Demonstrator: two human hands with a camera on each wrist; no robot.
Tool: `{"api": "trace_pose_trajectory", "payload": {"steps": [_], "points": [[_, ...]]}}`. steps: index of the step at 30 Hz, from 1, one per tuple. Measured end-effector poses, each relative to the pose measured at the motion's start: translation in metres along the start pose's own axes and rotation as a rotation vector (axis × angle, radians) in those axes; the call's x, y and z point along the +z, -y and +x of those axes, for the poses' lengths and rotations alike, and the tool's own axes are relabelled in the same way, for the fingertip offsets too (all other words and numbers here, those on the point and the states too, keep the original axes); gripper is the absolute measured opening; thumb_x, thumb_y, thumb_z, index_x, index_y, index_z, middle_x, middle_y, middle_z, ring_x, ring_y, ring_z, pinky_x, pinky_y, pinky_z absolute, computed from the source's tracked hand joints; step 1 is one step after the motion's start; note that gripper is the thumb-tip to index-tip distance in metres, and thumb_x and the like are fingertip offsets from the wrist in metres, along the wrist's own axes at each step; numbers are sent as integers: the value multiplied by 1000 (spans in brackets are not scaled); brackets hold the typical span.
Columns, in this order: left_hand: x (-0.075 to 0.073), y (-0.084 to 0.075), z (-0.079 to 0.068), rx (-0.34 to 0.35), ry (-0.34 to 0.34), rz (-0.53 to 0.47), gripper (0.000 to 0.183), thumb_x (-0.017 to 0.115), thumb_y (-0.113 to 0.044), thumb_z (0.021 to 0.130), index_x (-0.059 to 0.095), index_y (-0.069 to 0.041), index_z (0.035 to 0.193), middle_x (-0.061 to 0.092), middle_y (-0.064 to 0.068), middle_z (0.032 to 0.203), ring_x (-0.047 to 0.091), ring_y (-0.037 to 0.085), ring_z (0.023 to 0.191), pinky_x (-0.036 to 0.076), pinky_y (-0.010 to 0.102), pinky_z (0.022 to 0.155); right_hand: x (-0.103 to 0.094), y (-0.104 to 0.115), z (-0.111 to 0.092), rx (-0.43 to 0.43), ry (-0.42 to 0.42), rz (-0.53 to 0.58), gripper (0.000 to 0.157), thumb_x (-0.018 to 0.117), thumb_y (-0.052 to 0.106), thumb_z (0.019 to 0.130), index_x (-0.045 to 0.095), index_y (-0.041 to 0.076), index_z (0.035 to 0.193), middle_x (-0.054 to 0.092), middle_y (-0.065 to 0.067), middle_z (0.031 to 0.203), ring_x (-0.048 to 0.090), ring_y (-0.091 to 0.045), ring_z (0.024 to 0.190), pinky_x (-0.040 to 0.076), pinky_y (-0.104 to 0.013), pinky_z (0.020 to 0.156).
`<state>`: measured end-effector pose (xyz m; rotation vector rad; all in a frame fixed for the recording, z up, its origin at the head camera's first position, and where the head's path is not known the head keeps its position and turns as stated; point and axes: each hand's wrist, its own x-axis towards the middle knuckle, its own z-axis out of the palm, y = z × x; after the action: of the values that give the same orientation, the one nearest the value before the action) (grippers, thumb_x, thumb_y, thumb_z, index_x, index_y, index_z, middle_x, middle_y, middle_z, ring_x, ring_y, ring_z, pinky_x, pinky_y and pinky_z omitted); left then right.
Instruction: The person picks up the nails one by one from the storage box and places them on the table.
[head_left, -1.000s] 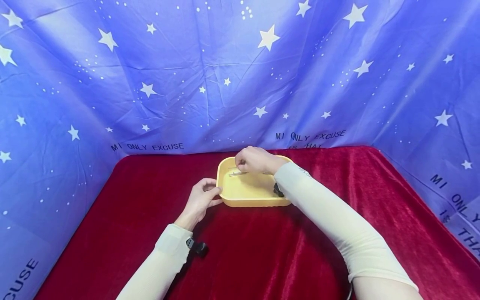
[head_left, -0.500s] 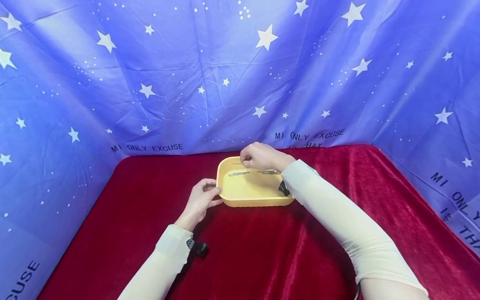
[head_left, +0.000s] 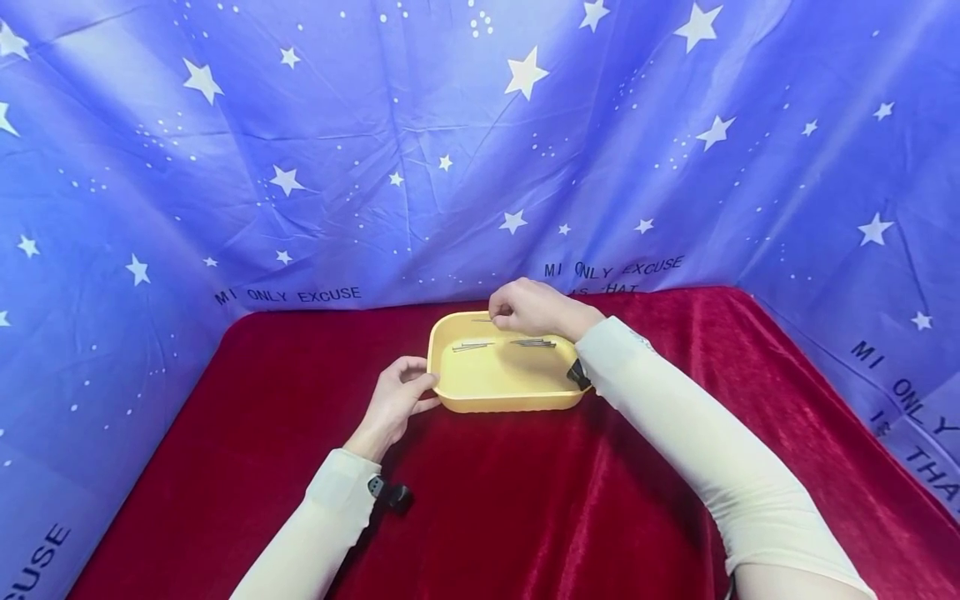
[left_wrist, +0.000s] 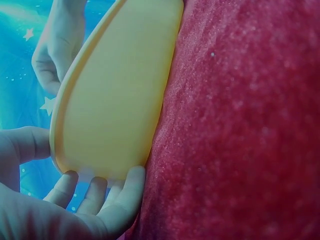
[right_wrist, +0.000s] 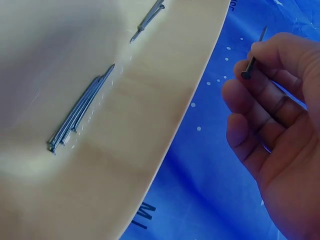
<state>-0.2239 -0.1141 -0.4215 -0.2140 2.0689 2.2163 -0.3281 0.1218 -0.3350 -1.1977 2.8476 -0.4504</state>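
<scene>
A yellow tray (head_left: 495,379) stands on the red cloth, and my left hand (head_left: 393,404) grips its left end. In the left wrist view the thumb (left_wrist: 36,143) is at the rim while the other fingers lie against the end wall. Over the tray's far edge, my right hand (head_left: 536,308) pinches one nail (right_wrist: 252,63) between thumb and forefinger, its head and point both showing. Inside the tray lies a bundle of several nails (right_wrist: 80,110), roughly parallel. A smaller group of nails (head_left: 471,347) lies to its left, also in the tray.
Red velvet cloth (head_left: 480,500) covers the table. Behind it and at both sides hangs a blue curtain (head_left: 337,167) with white stars and lettering. A small black camera (head_left: 397,497) sits at the left wrist.
My right hand has risen and moved a little to the right, away from the left nail group, carrying the nail. More of the right bundle shows now. The left hand stays on the tray.
</scene>
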Motion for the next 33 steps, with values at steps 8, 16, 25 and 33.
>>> {"api": "trace_pose_trajectory", "payload": {"steps": [8, 16, 25, 33], "points": [[1, 0, -1, 2, 6, -3, 36, 62, 1, 84, 53, 8, 118, 58, 16, 97, 63, 23, 87, 57, 48, 78, -5, -1, -18, -9, -14, -18, 16, 59, 11, 82, 62, 23, 73, 56, 7, 71, 50, -11, 67, 41, -28, 60], [2, -1, -2, 4, 0, 5, 35, 62, 1, 84, 53, 7, 117, 58, 16, 97, 63, 21, 85, 56, 48, 78, -10, -6, -36, 13, -47, -52, 13, 62, 13, 82, 63, 23, 74, 55, 9, 72, 50, -11, 70, 42, -28, 62], [2, 1, -2, 9, -8, 4, 34, 62, 1, 83, 54, 6, 116, 58, 16, 97, 63, 19, 83, 57, 47, 77, -12, -21, -57, 54, -45, -46, 10, 62, 12, 80, 66, 21, 78, 57, 9, 74, 51, -11, 70, 44, -28, 62], [2, 1, -2, 4, -12, -4, 33, 62, 2, 83, 55, 6, 114, 58, 16, 96, 63, 19, 82, 57, 47, 77, -12, -34, -78, 52, -75, -32, 7, 63, 11, 80, 67, 17, 80, 58, 7, 76, 51, -12, 71, 44, -29, 64]]}}
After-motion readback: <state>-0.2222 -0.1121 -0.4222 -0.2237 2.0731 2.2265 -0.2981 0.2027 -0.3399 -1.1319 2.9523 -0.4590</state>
